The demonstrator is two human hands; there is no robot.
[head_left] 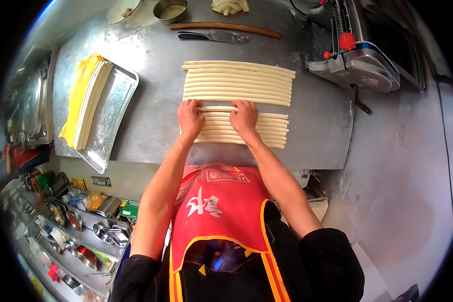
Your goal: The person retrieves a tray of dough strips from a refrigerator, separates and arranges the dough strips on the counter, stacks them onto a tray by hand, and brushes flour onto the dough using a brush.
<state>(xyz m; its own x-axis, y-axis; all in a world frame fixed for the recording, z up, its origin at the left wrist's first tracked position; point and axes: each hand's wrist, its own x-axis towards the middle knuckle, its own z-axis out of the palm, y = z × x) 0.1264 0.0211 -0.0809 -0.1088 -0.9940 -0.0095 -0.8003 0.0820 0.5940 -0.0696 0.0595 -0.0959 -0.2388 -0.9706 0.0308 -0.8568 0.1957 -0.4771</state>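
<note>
A single pale dough strip (217,108) spans the gap between two groups of strips on the metal table. My left hand (191,120) has its fingers curled over the left end of this strip. About a hand's width away, my right hand (244,119) grips the same strip further along. Just beyond my fingers lies the far group of dough strips (239,83), side by side in long rows. The near group of dough strips (267,131) is partly covered by my hands and wrists.
Left on the steel table (156,65) is a metal tray (113,105) with more dough strips (94,103) and a yellow cloth (79,98). Toward the back lie a knife (229,36), a wooden stick (226,27), a metal bowl (161,15) and a dough lump (230,5). A machine (367,73) stands right.
</note>
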